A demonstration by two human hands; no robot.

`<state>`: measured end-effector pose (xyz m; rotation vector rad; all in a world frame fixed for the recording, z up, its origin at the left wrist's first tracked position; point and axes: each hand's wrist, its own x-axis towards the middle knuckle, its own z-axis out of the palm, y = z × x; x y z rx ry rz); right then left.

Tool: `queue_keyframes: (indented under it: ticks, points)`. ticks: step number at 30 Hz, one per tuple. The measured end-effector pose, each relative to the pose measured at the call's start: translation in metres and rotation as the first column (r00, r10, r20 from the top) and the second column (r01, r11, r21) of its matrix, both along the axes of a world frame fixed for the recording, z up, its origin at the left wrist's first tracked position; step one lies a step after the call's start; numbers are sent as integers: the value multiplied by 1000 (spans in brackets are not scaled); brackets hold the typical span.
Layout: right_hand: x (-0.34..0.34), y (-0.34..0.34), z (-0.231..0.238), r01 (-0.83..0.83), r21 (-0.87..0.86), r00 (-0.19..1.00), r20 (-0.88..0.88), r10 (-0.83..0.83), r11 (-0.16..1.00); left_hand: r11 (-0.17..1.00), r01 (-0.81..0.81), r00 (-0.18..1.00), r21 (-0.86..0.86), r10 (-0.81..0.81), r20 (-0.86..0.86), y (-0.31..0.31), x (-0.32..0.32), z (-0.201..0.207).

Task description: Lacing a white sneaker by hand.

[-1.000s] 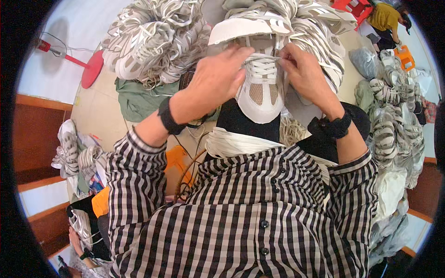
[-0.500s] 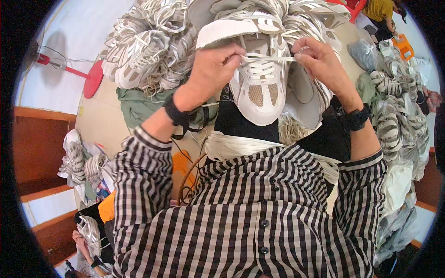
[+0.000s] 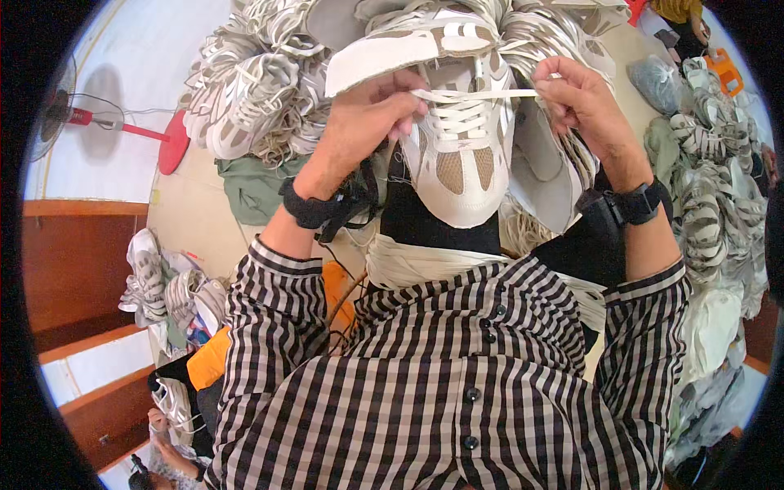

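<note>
In front of me a white and beige sneaker upper point(image 3: 462, 186) lies toe toward me on a black cloth point(image 3: 433, 222) over my lap. A flat white shoelace point(image 3: 516, 94) is threaded crosswise through its lower eyelets. My left hand point(image 3: 371, 114) pinches the lace at the left side of the opening. To the right of the shoe, my right hand point(image 3: 584, 106) pinches the lace's other end, drawn nearly level and taut. A pale flap-like shoe piece point(image 3: 384, 57) lies above my left hand. A bundle of loose white laces point(image 3: 416, 261) rests across my waist.
Big heaps of shoe uppers point(image 3: 245, 106) stand at far left and along the right point(image 3: 706, 212). A red-based fan point(image 3: 174, 140) is at left. Green cloth point(image 3: 255, 192) lies near the left heap. Another person's hand point(image 3: 157, 420) touches a shoe at lower left.
My right hand has moved slightly right and my left hand slightly left and down, with a longer stretch of lace between the shoe and my right hand. The whole view has shifted a little.
</note>
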<state>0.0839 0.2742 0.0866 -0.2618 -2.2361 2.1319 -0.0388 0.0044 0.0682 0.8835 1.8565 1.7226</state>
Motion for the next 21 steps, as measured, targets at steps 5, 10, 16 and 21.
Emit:
queue_keyframes:
  ticks: [5, 10, 16, 21]
  points:
    - [-1, 4, 6, -19, -41, 999, -37, 18, 999, 952, 11, 958, -306, -98, -271, -4, 0, 11]
    - [-1, 8, 6, -55, -150, 997, -62, 46, 987, 944, 21, 992, -329, -61, -113, 3, -7, 12]
    - [-3, 10, -5, -13, -226, 1000, -25, 7, 974, 995, 51, 992, -92, -39, 120, 4, -8, -2]
    - [-1, 6, -11, 47, -341, 999, 42, -35, 939, 991, 62, 981, -119, -38, 191, 0, -11, 2]
